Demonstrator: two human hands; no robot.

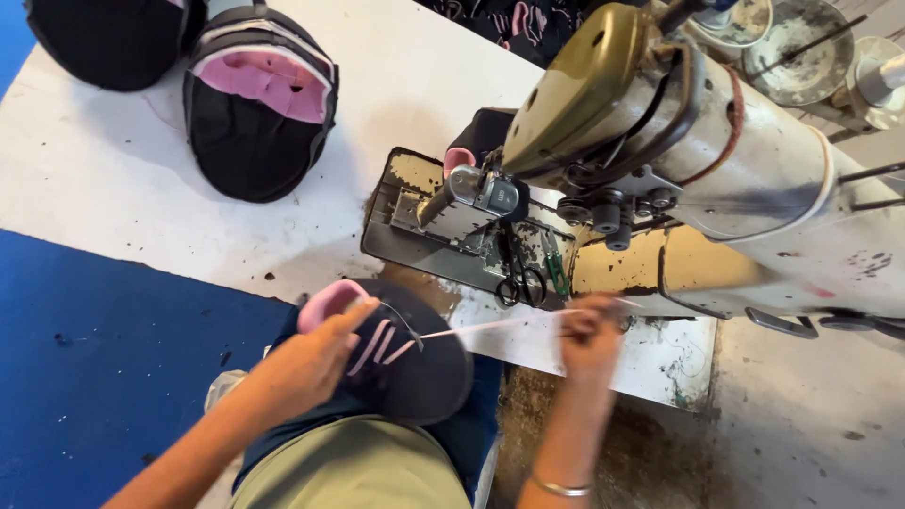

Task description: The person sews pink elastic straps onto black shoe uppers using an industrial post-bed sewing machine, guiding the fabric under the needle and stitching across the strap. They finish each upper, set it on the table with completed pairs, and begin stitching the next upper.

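Note:
My left hand (316,353) grips a dark navy shoe upper (405,363) with pink stripes and a pink lining, held over my lap. A thin white thread (490,325) runs taut from the upper toward my right hand (589,335), which is blurred and pinches the thread's far end near the sewing machine base. A worn cream and olive sewing machine (679,141) stands just beyond both hands. Black scissors (518,278) lie on the machine bed.
Two stacks of black shoe uppers with pink lining (259,104) rest on the white table (113,179) at the upper left. A blue surface (104,358) lies to the left. A thread spool (886,80) stands at the far right. Green-handled snips (558,273) lie beside the scissors.

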